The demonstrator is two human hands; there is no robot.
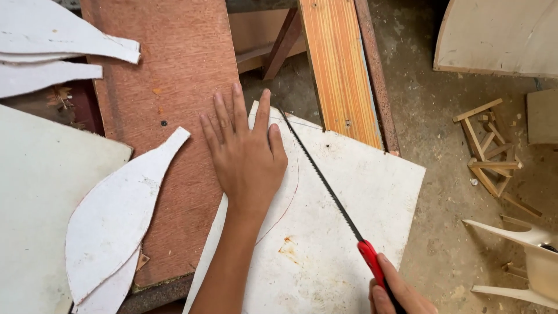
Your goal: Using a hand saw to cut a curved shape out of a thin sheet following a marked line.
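Observation:
My left hand (244,152) lies flat, fingers spread, pressing on a white board (325,232) that rests partly on a reddish-brown plywood sheet (168,75). A thin curved line is drawn on the white board beside my hand. My right hand (398,293), at the bottom edge, grips the red handle of a narrow hand saw (325,180). Its dark toothed blade runs diagonally up-left across the white board to the board's far edge, just right of my left thumb.
Leaf-shaped white cutouts (116,221) lie on the plywood at left, with more white offcuts (52,52) at top left. An orange wooden plank (340,70) leans behind. Wood scraps (488,154) and a white plastic chair (532,256) are on the dusty floor at right.

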